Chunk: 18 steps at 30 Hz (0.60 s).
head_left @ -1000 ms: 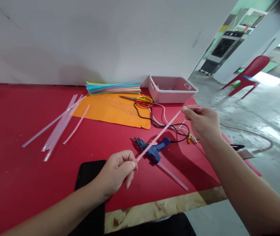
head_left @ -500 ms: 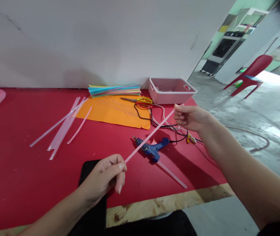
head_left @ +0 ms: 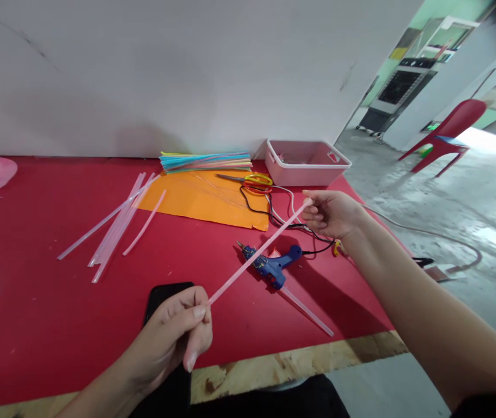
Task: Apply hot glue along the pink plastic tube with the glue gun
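A long, thin pink stick is stretched slantwise between my two hands. My left hand, low and near the table's front edge, pinches its lower end. The upper end is between the thumb and fingers of my right hand, higher up at the right. Beneath the pink stick lies a blue glue gun, on its side, with a translucent glue stick coming out of its back. Partly covered by my left hand and forearm is a black phone-like slab.
On the red table lie translucent pink sticks, an orange sheet, scissors and a coloured stick bundle. A pink basket stands by the wall. Cables run rightward; a red chair is beyond.
My left hand has moved down and slightly left with its end of the pink stick. My right hand has shifted slightly down and left. The view has moved a little.
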Motion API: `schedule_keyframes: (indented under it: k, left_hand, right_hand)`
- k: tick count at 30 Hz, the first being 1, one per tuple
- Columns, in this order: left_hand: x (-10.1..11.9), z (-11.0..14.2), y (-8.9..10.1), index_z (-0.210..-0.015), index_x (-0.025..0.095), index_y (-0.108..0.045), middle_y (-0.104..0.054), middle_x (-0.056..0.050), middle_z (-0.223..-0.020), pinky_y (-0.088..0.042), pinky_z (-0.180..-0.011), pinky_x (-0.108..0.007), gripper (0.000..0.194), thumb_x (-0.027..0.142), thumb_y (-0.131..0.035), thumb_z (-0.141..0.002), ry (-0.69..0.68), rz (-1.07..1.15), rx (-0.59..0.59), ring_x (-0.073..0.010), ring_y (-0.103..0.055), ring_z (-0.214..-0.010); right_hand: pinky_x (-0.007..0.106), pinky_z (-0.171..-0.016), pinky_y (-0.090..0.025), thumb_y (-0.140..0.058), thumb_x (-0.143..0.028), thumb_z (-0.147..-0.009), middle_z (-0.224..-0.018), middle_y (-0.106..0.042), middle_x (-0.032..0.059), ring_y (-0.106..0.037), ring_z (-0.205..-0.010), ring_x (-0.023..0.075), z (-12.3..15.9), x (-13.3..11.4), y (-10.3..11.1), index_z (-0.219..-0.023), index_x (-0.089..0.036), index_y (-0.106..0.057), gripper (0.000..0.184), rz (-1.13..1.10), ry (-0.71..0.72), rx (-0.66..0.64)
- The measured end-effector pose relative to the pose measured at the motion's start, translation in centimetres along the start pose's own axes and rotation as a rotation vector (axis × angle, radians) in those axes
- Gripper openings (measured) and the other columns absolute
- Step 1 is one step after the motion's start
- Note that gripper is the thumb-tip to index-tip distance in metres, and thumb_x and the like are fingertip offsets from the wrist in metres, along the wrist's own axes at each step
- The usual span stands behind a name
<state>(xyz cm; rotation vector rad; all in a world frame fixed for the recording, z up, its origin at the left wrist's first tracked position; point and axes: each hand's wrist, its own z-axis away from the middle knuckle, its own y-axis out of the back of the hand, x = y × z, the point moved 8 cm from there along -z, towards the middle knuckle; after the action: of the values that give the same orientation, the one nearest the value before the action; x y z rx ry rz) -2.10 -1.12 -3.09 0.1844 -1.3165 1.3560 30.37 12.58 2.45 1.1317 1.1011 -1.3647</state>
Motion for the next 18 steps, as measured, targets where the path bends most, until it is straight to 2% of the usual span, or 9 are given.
schedule_keyframes:
  k: [3, 7, 10, 14, 18]
  left_hand:
    - [0.0, 0.0, 0.2, -0.075, 0.02, -0.061, -0.049, 0.007, -0.038, -0.024, -0.052, -0.024, 0.026, 0.033, -0.074, -0.093, 0.002, -0.032, 0.009, -0.0082, -0.023, -0.043]
    - [-0.4, 0.6, 1.1, -0.075, 0.019, -0.059, -0.05, 0.006, -0.039, -0.024, -0.055, -0.024, 0.03, 0.035, -0.076, -0.093, 0.03, -0.06, 0.09, -0.009, -0.03, -0.046]
    - [-1.0, 0.8, 1.9, -0.075, 0.019, -0.06, -0.054, 0.004, -0.042, -0.026, -0.055, -0.024, 0.032, 0.038, -0.076, -0.094, 0.037, -0.025, 0.1, -0.0096, -0.034, -0.048]
    - [-1.3, 0.7, 2.4, -0.076, 0.019, -0.061, -0.051, 0.005, -0.042, -0.026, -0.052, -0.024, 0.035, 0.044, -0.082, -0.091, 0.004, 0.062, 0.078, -0.0096, -0.033, -0.047]
    - [-0.8, 0.6, 2.3, -0.082, 0.018, -0.065, -0.054, 0.005, -0.048, -0.033, -0.056, -0.022, 0.027, 0.036, -0.079, -0.095, 0.009, 0.086, 0.125, -0.0085, -0.039, -0.05]
  right_hand:
    - [0.022, -0.035, -0.022, -0.074, -0.035, -0.083, -0.049, -0.038, -0.0045, -0.025, -0.042, 0.0081, -0.1, 1.2, -0.5, -0.058, -0.022, -0.05, 0.037, -0.023, -0.174, -0.031]
    - [0.021, -0.036, -0.022, -0.074, -0.039, -0.087, -0.05, -0.04, -0.0045, -0.028, -0.043, 0.0076, 0.3, 1.8, -0.9, -0.06, -0.021, -0.051, 0.04, -0.057, -0.265, -0.022]
    - [0.022, -0.037, -0.021, -0.077, -0.049, -0.09, -0.052, -0.043, -0.0043, -0.03, -0.043, 0.0074, 0.5, 1.8, -1.1, -0.064, -0.02, -0.057, 0.044, -0.076, -0.264, 0.008]
    - [0.024, -0.039, -0.021, -0.071, -0.072, -0.09, -0.056, -0.053, -0.0014, -0.035, -0.044, 0.0085, 1.1, 1.4, -1.6, -0.076, -0.018, -0.071, 0.056, -0.074, -0.243, 0.042]
    - [0.027, -0.044, -0.033, -0.063, -0.091, -0.082, -0.066, -0.064, 0.0036, -0.047, -0.05, 0.0121, 2.5, 1.3, -2.4, -0.083, -0.019, -0.077, 0.074, -0.008, -0.173, 0.059]
